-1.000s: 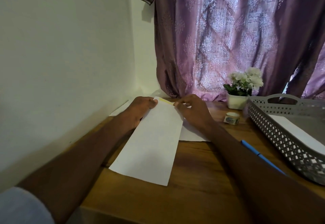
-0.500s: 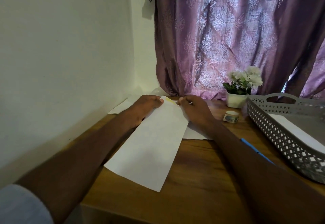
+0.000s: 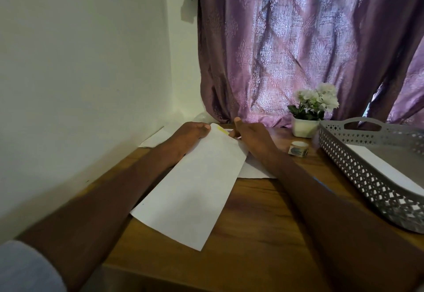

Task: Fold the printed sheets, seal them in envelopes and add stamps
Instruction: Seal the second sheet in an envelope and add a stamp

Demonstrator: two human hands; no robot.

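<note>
A long white envelope lies slanted on the wooden table, its far end showing a yellow strip. My left hand holds the far left corner of that end, thumb on top. My right hand pinches the far right corner by the yellow strip. More white sheets lie under the envelope, and another sheet lies by the wall. A small roll of stamps stands to the right of my right hand.
A grey perforated basket with a white sheet inside stands at the right. A white pot of flowers sits at the back before a purple curtain. A wall borders the table on the left. A blue pen peeks out beside my right forearm.
The envelope has turned and slid, its near end swinging left and toward me. Both hands stay on its far end, a little farther from me.
</note>
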